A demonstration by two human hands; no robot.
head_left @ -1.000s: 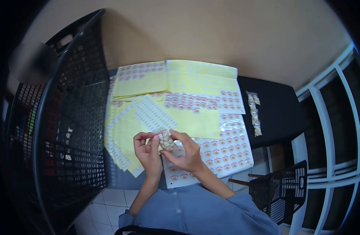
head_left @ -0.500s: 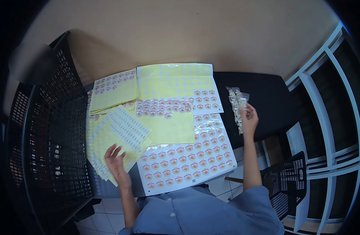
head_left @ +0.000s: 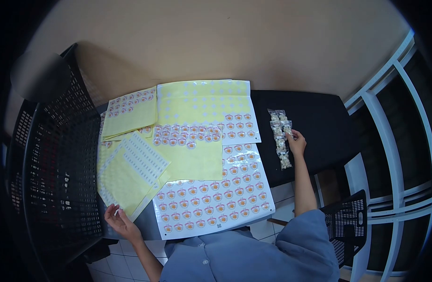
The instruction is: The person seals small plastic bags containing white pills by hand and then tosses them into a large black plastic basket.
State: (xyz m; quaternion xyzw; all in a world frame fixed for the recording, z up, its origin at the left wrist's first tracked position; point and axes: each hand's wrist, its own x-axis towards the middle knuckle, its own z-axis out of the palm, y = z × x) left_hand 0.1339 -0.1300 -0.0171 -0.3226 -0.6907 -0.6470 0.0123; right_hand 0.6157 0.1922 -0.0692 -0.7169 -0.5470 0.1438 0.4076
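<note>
At the right side of the counter, the right hand has its fingers lightly curled on the top of a small clear packet, which lies at the right edge of a row of filled packets on the black surface. Whether the fingers pinch the packet or only press on it I cannot tell. A nudge here could knock the tidy row askew, since the packets lie touching one another and look light and slippery. Each packet holds pale, lumpy pieces; what they are is too small to say.

At the near left corner, the left hand hovers half open and palm up, gripping nothing, just beside the near edge of a yellow label sheet. That sheet overhangs the counter's edge, so a brush from the hand could tip it to the floor. Sticker sheets with orange rounds lie between the two hands.

A tall black mesh basket stands to the left; its contents show only dimly through the mesh. A smaller black basket sits low on the right, its contents hidden.
</note>
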